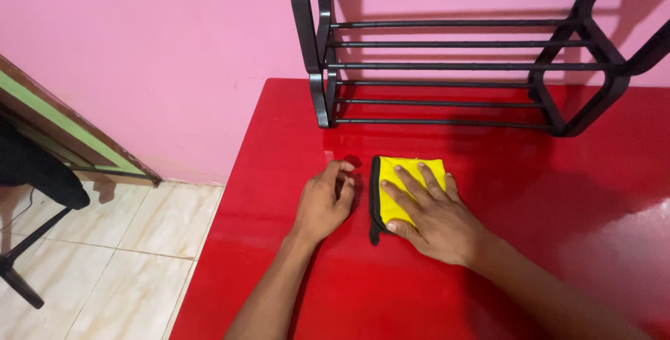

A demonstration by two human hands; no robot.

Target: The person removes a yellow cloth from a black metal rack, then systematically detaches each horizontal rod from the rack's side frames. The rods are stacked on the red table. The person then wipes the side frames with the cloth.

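A folded yellow cloth (401, 172) with a black edge lies on the glossy red table (544, 193). My right hand (433, 214) rests flat on top of the cloth, fingers spread, pressing it down. My left hand (325, 200) sits on the table just left of the cloth, fingers curled loosely, touching the table beside the cloth's black edge and holding nothing.
A black metal rack (447, 68) with horizontal bars stands at the back of the table against the pink wall (153, 54). The table's left edge drops to a beige tiled floor (105, 256). A dark chair (35, 172) and a green-trimmed ledge are at far left.
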